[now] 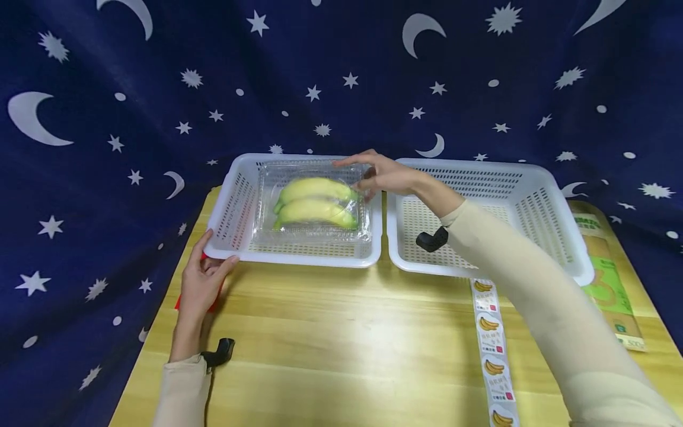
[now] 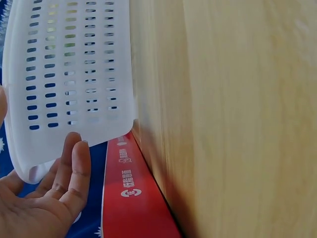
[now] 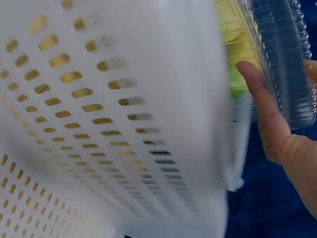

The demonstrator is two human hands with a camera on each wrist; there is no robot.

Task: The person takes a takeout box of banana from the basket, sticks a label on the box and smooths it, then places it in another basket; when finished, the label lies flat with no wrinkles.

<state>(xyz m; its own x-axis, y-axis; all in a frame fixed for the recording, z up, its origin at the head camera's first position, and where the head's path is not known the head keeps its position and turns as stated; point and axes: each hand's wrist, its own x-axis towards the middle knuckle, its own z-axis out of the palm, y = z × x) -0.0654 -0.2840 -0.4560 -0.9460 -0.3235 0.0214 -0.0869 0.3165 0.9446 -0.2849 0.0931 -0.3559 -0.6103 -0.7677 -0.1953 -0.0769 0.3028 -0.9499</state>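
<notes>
A clear plastic clamshell box [image 1: 262, 204] holding yellow-green bananas [image 1: 315, 212] sits in the left white basket [image 1: 299, 259]. My right hand [image 1: 381, 175] grips the box at its right end. In the right wrist view, the thumb of my right hand [image 3: 277, 131] lies along the side of the clamshell box [image 3: 285, 64]; its other fingers are mostly hidden. At the basket's front left corner, my left hand [image 1: 200, 283] holds the rim, its thumb on top. The left wrist view shows several fingers of my left hand [image 2: 47, 201] against the basket's outer wall [image 2: 74, 134].
A second white basket [image 1: 437, 268] stands close on the right, below my right forearm. From its front edge runs a strip of banana stickers [image 1: 493, 356]. A brown and green package [image 1: 608, 284] lies at the far right. Beside my left hand is a red box [image 2: 136, 198].
</notes>
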